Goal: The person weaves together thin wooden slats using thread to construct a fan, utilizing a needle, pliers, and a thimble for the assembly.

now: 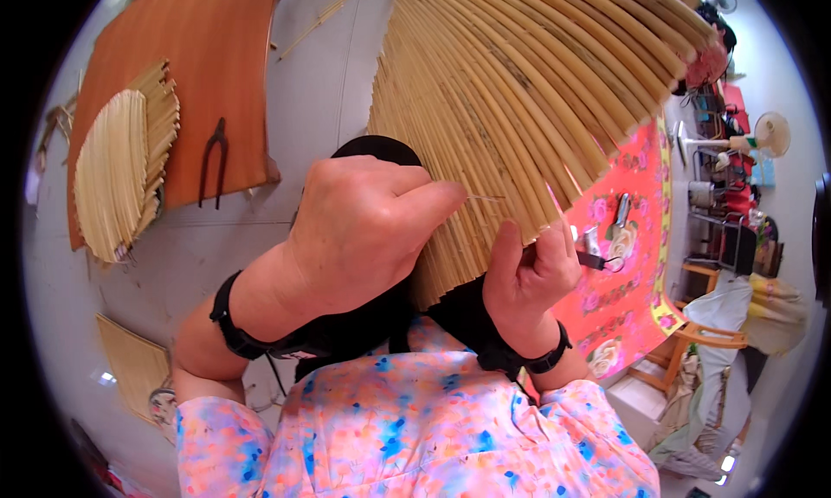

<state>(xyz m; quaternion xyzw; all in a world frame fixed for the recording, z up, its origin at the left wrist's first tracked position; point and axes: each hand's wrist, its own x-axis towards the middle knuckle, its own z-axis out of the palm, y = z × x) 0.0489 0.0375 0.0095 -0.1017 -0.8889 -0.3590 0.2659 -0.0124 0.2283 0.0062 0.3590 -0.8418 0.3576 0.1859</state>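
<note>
A large mat of narrow bamboo strips (511, 108) lies across my lap and fans out toward the far right. My left hand (368, 225) is closed over the mat, its thumb and forefinger pinching a thin, pale thread (485, 197) that stretches toward the right hand. At the near right edge of the mat, my right hand (537, 268) grips the strip ends between thumb and fingers. A dark tool handle with a ring (593, 261) shows just beyond the right fingers; whether they hold it, I cannot tell.
On the brown board (216, 30) at left lie a folded bamboo-strip piece (112, 173) and dark tongs (214, 160). A red floral cloth (597, 325) with a small metal tool (621, 210) is at right. Beyond stand a wooden stool (710, 335) and a fan (769, 134).
</note>
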